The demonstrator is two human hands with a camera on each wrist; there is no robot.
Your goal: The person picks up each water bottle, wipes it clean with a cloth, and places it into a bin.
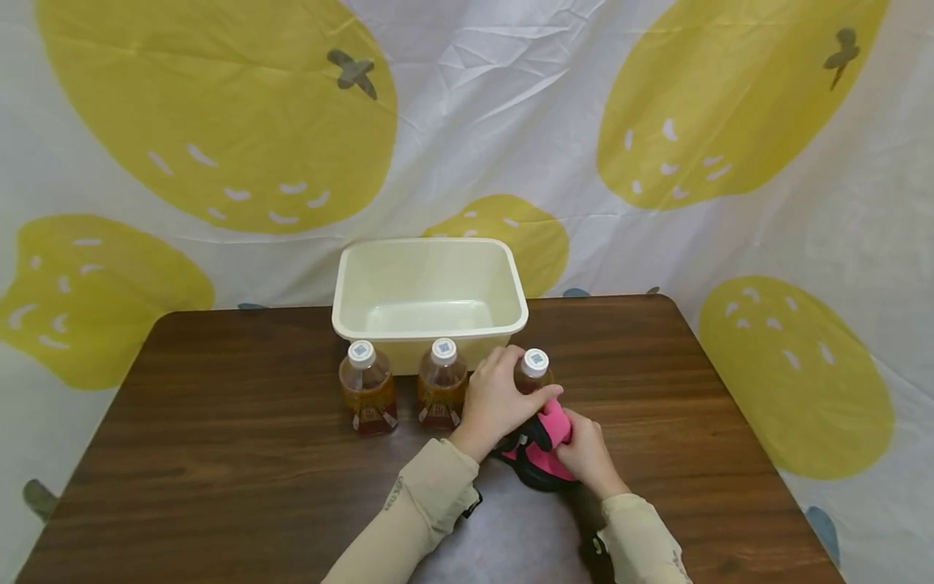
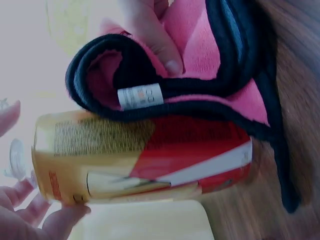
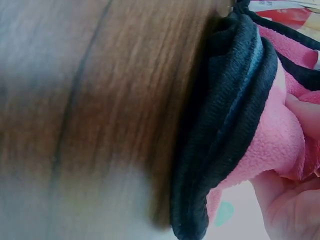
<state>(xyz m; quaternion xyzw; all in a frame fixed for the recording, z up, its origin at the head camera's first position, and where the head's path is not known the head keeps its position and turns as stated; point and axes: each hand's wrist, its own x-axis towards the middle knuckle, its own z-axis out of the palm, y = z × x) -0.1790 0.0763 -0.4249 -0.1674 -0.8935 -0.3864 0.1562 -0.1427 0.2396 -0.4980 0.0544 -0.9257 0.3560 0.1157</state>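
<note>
My left hand (image 1: 499, 397) grips the upper part of the rightmost bottle (image 1: 535, 369), a clear drink bottle with a white cap. Its red and gold label (image 2: 195, 150) shows in the left wrist view. In my right hand (image 1: 589, 454) is a folded pink cloth (image 1: 556, 426) with black trim. The cloth lies against the side of the bottle, and a small white tag (image 2: 141, 96) shows on its edge. Seen from the right wrist, the fingers (image 3: 305, 117) pinch the pink fabric, while its black border (image 3: 225, 125) hangs close to the tabletop.
Two similar bottles of amber drink, one at the left (image 1: 368, 393) and one in the middle (image 1: 442, 389), stand in a row. Behind them is a cream plastic basin (image 1: 430, 334) on the brown wooden table (image 1: 219, 438). A lemon-patterned curtain (image 1: 496, 122) hangs behind the table.
</note>
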